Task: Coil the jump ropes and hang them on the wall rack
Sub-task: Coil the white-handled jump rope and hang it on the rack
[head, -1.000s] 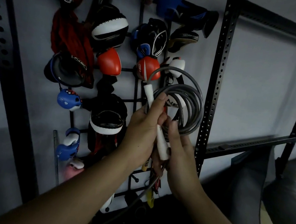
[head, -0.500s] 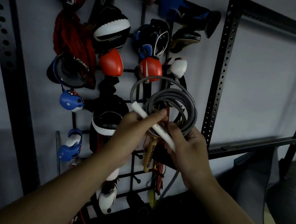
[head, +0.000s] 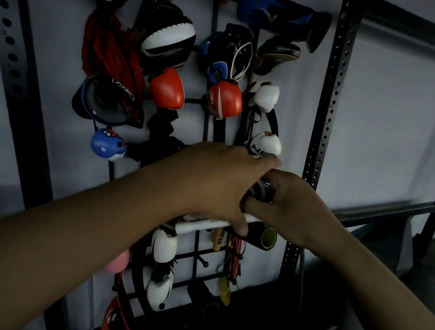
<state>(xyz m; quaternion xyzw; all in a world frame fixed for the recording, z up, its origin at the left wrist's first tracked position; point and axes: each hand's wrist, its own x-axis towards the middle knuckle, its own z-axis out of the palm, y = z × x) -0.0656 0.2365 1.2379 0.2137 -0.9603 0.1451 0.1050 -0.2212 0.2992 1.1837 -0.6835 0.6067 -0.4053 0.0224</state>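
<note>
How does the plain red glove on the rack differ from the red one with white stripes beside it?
The plain red glove is solid red with no markings visible; the striped red glove carries white stripes. The plain one hangs further left, beside the red cloth; the striped one hangs just below the dark headgear, next to a white glove. Both are rounded, glossy, similar in size, and hang at about the same height on the wall rack.

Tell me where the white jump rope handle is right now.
The white jump rope handle lies roughly level under the left hand, centre of the head view, just left of the yellow-ended black roll.
</note>
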